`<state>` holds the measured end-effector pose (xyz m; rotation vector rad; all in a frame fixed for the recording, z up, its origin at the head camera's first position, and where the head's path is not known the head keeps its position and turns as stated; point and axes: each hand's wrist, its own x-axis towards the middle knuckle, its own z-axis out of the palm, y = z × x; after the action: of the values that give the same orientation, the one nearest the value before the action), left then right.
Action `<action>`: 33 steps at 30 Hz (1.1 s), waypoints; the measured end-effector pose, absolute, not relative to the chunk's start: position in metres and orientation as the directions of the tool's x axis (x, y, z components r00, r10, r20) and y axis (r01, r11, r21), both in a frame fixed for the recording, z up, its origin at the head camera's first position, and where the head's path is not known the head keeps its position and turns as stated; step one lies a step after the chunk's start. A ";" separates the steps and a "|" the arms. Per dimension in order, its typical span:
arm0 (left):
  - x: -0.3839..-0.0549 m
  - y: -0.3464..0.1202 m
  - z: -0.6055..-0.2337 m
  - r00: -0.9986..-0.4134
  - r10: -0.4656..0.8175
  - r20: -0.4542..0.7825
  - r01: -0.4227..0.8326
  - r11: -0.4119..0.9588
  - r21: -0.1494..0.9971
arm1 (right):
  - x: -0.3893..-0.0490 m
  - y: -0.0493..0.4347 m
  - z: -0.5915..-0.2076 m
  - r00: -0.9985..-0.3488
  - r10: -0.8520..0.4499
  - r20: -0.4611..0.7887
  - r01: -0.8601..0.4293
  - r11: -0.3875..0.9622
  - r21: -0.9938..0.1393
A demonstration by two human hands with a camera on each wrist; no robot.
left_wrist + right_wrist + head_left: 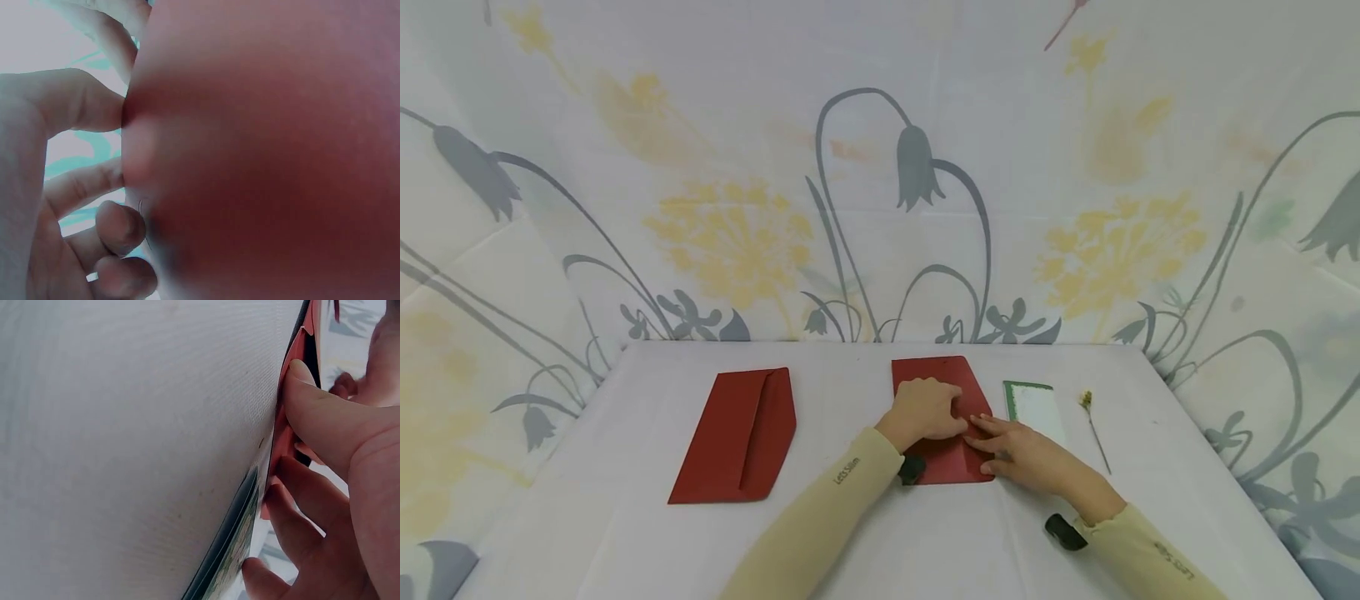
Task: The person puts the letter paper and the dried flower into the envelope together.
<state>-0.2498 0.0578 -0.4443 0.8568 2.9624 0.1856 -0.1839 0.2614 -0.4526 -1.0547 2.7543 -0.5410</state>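
A red envelope (936,375) lies at the middle of the table, under both hands. My left hand (925,408) rests on its face with bent fingers, the thumb and forefinger spread apart at the tips. In the left wrist view the thumb (75,100) meets the red paper; whether it pinches it I cannot tell. My right hand (1022,454) reaches in from the right with nearly straight fingers touching the envelope's right side. Its thumb (319,419) lies against the red paper by a dark gap in the right wrist view.
To the left lies a second red envelope (718,442), its pointed flap facing right. A white card with a green border (1033,404) sits partly behind the right hand. Farther right is a small yellow-headed flower stem (1097,433). A floral cloth (865,208) hangs behind the white table.
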 end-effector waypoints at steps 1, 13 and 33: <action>-0.250 0.057 -0.445 -0.848 0.530 -0.021 0.522 0.840 0.147 | -0.184 0.261 -0.453 -0.745 -0.667 -0.006 -0.616 0.690 -0.380; -0.255 0.050 -0.446 -0.840 0.510 -0.183 0.381 0.796 0.470 | -0.183 0.258 -0.450 -0.753 -0.658 -0.004 -0.604 0.694 -0.391; -0.262 0.036 -0.460 -0.794 0.582 -0.175 0.308 0.633 0.710 | -0.180 0.273 -0.457 -0.852 -0.405 0.333 -0.523 0.696 -0.492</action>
<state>-0.2623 0.0361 -0.4597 0.7065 2.4669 0.9680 -0.1804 0.2730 -0.4570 -0.8511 3.0747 -0.9948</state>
